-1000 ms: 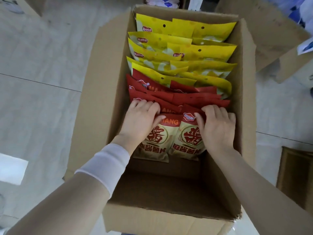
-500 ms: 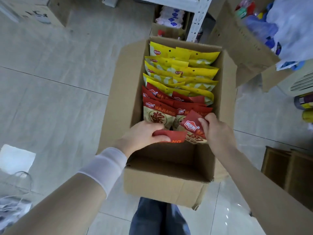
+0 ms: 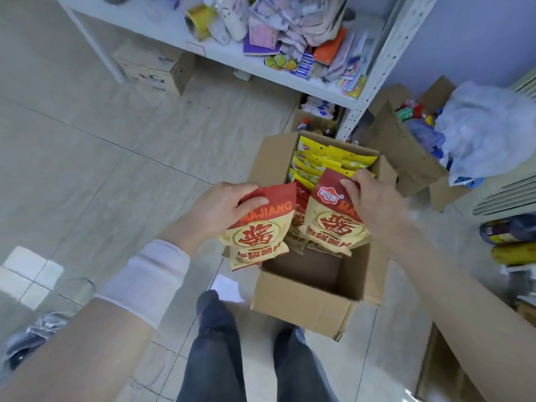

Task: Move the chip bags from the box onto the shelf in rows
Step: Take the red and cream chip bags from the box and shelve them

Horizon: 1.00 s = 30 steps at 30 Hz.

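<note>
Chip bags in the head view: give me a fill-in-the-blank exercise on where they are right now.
1. The left hand grips a chip bag whose top band is ____.
2. The right hand grips a second chip bag, held over the cardboard box, which stands on the ____.
3. The remaining bags at the box's far end are ____.

Missing words: red; floor; yellow.

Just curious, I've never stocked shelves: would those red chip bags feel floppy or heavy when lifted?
Probably light: the left hand and right hand each hold a bag up by its top edge alone. Likely soft but puffy: the left bag and right bag hang bulged.
</note>
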Each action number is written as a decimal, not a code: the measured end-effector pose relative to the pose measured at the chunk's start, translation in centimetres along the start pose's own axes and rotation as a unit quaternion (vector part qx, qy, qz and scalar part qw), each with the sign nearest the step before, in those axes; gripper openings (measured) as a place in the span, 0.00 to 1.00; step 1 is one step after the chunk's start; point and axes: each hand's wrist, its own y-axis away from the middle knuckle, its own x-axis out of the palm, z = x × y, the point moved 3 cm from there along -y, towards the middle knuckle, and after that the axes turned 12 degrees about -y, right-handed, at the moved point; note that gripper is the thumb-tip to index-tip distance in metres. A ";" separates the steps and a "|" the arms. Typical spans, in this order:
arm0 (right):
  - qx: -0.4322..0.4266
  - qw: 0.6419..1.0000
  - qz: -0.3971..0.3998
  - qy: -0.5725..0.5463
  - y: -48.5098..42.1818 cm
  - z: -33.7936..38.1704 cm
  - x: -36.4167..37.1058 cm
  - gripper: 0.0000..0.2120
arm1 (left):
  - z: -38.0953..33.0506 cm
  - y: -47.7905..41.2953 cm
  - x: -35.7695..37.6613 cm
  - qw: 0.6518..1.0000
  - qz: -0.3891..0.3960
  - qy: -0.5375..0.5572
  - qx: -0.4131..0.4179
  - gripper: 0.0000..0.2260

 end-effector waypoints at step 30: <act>-0.182 0.977 -0.108 -0.030 -26.4 35.6 -0.6 0.16 | 29.9 -8.0 -30.8 0.991 -0.037 -0.120 0.047 0.11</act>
